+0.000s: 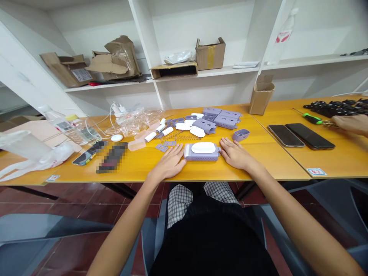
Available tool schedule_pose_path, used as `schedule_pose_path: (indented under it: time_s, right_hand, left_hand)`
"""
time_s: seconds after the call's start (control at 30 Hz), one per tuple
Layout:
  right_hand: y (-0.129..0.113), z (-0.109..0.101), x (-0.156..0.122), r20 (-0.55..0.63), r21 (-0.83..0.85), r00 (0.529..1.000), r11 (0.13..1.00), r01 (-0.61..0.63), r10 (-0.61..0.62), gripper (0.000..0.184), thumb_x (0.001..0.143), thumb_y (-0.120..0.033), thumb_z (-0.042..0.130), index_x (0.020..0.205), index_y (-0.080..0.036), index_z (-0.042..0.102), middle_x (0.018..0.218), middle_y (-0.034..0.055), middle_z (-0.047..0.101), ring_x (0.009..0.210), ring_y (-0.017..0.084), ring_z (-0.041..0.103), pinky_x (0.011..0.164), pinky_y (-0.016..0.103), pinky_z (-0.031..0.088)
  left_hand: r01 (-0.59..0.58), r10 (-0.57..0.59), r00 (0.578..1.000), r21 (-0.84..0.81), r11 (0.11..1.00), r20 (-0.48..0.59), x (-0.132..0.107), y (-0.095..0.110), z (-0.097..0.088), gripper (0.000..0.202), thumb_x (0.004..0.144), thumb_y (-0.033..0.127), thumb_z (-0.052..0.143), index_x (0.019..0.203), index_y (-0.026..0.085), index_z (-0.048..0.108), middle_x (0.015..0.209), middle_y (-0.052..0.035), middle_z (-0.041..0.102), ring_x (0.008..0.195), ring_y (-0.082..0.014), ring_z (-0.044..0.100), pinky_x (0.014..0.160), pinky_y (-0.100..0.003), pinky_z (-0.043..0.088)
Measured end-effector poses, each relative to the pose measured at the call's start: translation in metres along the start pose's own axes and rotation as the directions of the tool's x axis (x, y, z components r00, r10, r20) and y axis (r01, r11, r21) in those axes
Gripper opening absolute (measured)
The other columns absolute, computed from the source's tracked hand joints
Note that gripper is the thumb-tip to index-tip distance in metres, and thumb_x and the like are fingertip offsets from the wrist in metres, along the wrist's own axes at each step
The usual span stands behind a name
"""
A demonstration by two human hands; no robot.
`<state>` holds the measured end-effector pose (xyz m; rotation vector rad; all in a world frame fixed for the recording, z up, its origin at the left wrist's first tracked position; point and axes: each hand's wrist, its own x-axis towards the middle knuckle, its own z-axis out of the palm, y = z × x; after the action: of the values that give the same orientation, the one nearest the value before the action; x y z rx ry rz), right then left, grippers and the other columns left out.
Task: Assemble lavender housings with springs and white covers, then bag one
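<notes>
A lilac plastic casing with a white oval pad (202, 151) lies on the wooden table (258, 161) in front of me. My left hand (169, 163) rests flat on the table just left of it, fingers stretched out. My right hand (234, 153) lies flat just right of it, fingers out and nearly touching its end. Neither hand holds anything. Behind the casing lie more lilac casings (221, 119), white oval pads (189, 127), white rollers (156, 133), metal springs (179, 137) and a small lilac cap (240, 134).
Two phones (299, 136) lie on the right table, where another person's hand (349, 123) rests near a green-handled screwdriver (312, 118) and black parts (336, 106). A cardboard box (261, 97), plastic bags (135, 119), a bottle (61, 124) and a phone (89, 152) stand left and behind.
</notes>
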<state>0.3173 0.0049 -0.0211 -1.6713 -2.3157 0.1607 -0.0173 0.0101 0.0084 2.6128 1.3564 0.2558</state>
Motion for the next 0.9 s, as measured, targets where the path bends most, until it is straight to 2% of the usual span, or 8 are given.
schedule_pose_path:
  time_s: [0.1,0.27,0.47,0.63,0.73,0.9]
  right_hand:
    - [-0.005,-0.003,-0.006,0.086,-0.022,0.995,0.999,-0.048,0.049,0.069,0.109,-0.047,0.029,0.166,-0.010,0.039,0.174,0.0183,0.030,0.164,0.035,0.023,0.133,0.061,0.018]
    - [-0.013,-0.009,-0.025,0.164,-0.067,0.983,0.995,-0.070,0.080,0.076,0.108,-0.054,0.019,0.170,-0.011,0.028,0.178,0.0127,0.020,0.166,0.029,0.013,0.134,0.059,0.009]
    - [-0.019,-0.011,-0.042,0.176,-0.099,0.981,0.993,-0.060,0.077,0.080,0.107,-0.058,0.016,0.171,-0.011,0.024,0.178,0.0112,0.019,0.167,0.029,0.014,0.134,0.059,0.009]
    - [-0.021,-0.014,-0.043,0.158,-0.101,0.986,0.994,-0.034,0.049,0.105,0.098,-0.082,0.027,0.170,-0.007,0.023,0.177,0.0167,0.019,0.166,0.035,0.015,0.134,0.061,0.009]
    - [-0.021,-0.015,-0.043,0.157,-0.100,0.987,0.995,-0.024,0.040,0.110,0.095,-0.087,0.027,0.170,-0.007,0.023,0.177,0.0168,0.018,0.166,0.035,0.014,0.134,0.060,0.008]
    - [-0.020,-0.013,-0.043,0.125,-0.084,0.992,0.996,-0.024,0.034,0.106,0.096,-0.086,0.029,0.171,-0.012,0.026,0.177,0.0160,0.022,0.166,0.035,0.018,0.134,0.060,0.010]
  left_hand:
    - [-0.004,0.004,1.000,0.005,1.000,0.028,-0.002,-0.004,-0.001,0.066,0.104,0.035,0.035,0.166,0.012,0.035,0.175,-0.0145,0.028,0.165,-0.0292,0.024,0.135,-0.051,0.019]
    - [0.116,-0.113,0.993,0.089,0.989,-0.031,0.000,0.000,0.003,0.067,0.105,0.034,0.030,0.164,0.002,0.037,0.174,-0.0185,0.028,0.165,-0.0287,0.024,0.136,-0.047,0.021]
    - [0.132,-0.134,0.991,0.145,0.981,0.001,0.001,0.002,0.006,0.068,0.107,0.036,0.029,0.164,0.001,0.036,0.174,-0.0195,0.026,0.165,-0.0293,0.021,0.136,-0.048,0.018]
    - [0.099,-0.101,0.995,0.142,0.985,0.004,0.000,0.002,0.005,0.069,0.107,0.043,0.033,0.165,0.005,0.036,0.174,-0.0177,0.028,0.165,-0.0283,0.022,0.136,-0.048,0.016]
    - [0.091,-0.092,0.996,0.137,0.986,-0.003,0.000,0.002,0.004,0.073,0.107,0.048,0.034,0.164,0.003,0.037,0.174,-0.0199,0.028,0.165,-0.0295,0.022,0.136,-0.048,0.017]
    - [0.068,-0.070,0.997,0.125,0.990,0.016,0.000,0.000,0.005,0.065,0.107,0.034,0.027,0.164,0.005,0.037,0.174,-0.0180,0.027,0.166,-0.0280,0.021,0.135,-0.052,0.018]
